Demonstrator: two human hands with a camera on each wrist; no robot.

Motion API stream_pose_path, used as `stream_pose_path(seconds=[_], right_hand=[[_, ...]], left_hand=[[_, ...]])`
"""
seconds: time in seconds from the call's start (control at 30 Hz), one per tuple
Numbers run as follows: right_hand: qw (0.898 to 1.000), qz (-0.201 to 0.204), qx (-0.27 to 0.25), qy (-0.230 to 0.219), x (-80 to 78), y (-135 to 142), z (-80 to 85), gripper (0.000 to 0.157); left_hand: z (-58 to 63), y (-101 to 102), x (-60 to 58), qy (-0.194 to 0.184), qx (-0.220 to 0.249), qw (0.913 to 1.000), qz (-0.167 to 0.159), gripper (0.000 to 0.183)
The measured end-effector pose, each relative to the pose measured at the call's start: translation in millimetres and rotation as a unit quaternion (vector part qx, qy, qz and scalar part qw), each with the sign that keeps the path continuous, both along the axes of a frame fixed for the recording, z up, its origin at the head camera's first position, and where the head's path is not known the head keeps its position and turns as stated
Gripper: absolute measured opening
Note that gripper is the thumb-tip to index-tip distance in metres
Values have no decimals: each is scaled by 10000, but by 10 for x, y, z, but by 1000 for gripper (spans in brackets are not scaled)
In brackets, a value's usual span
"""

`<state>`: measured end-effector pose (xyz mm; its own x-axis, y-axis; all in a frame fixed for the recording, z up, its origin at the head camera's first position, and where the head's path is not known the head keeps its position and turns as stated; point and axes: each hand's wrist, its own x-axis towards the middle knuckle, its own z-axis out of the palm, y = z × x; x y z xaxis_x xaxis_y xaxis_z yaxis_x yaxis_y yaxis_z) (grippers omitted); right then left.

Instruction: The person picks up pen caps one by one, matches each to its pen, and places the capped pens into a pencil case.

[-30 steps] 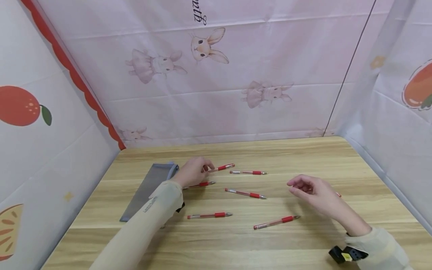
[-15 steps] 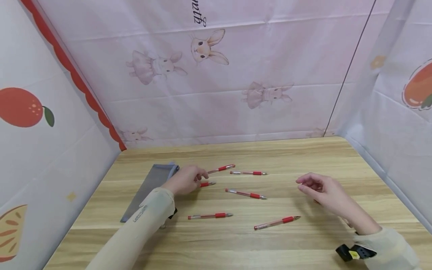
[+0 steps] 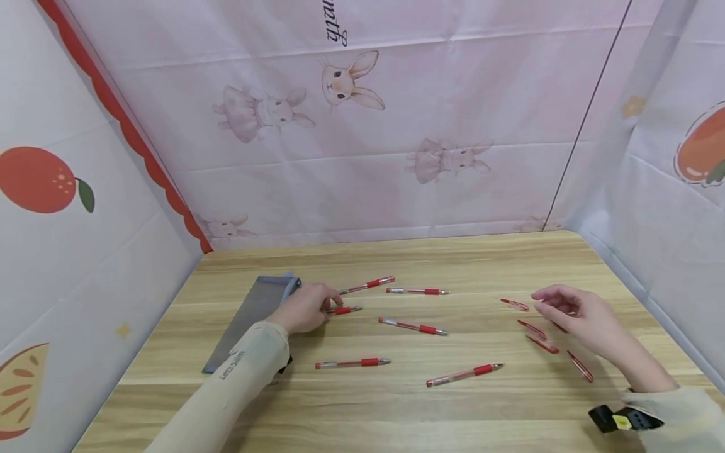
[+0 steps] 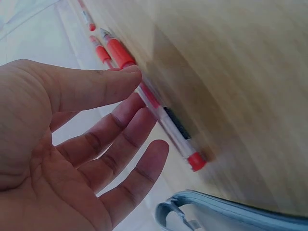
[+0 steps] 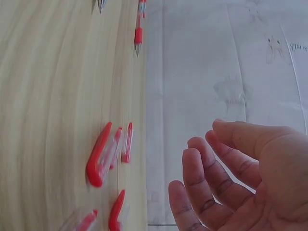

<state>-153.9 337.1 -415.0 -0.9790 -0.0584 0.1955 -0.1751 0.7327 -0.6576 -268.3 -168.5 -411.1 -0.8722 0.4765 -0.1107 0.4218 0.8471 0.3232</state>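
Note:
My left hand point(image 3: 306, 308) is at a red gel pen point(image 3: 344, 310) lying beside the grey zip pouch point(image 3: 243, 321). In the left wrist view, the thumb lies across the barrel of that gel pen point(image 4: 181, 132), with the other fingers loosely bent along its side; whether they touch it I cannot tell. My right hand point(image 3: 583, 318) hovers with loosely bent fingers and nothing in it. Around it lie several loose red pen caps, among them a cap point(image 3: 580, 366) and another cap point(image 5: 98, 156).
Several uncapped red gel pens lie scattered mid-table, such as one pen point(image 3: 416, 325), a nearer pen point(image 3: 464, 374) and a farther pen point(image 3: 370, 284). Printed cloth point(image 3: 362, 201) encloses the wooden table point(image 3: 396, 415) at the back and sides.
My right hand has moved to the right, uncovering several red caps. The left hand has shifted left and slightly nearer, from the far pen to the one beside the pouch. The pens lie as before.

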Motion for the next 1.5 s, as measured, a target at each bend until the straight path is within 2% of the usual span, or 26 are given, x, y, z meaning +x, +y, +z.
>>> stream_pose_path(seconds=[0.33, 0.63, 0.87, 1.1, 1.33, 1.5], right_hand=[[9998, -155, 110, 35, -15, 248, -58, 30], [9991, -374, 201, -68, 12, 439, -164, 31], [9988, -371, 312, -63, 26, 576, -271, 30], [9986, -331, 417, 32, 34, 651, -312, 27], [9970, -305, 671, -217, 28, 680, -335, 27], [9975, -185, 630, -261, 40, 668, -355, 26]], left_hand=[[-44, -53, -8, 32, 73, 10000, -12, 36], [-68, -56, -10, 98, 203, 9996, 164, 48], [-77, -45, 22, 125, 201, 9993, 289, 40], [-59, -42, 44, 142, 189, 9994, 258, 36], [-35, -26, 78, 150, 246, 9993, 252, 37], [-2, 10, 124, 114, 276, 9992, 256, 39]])
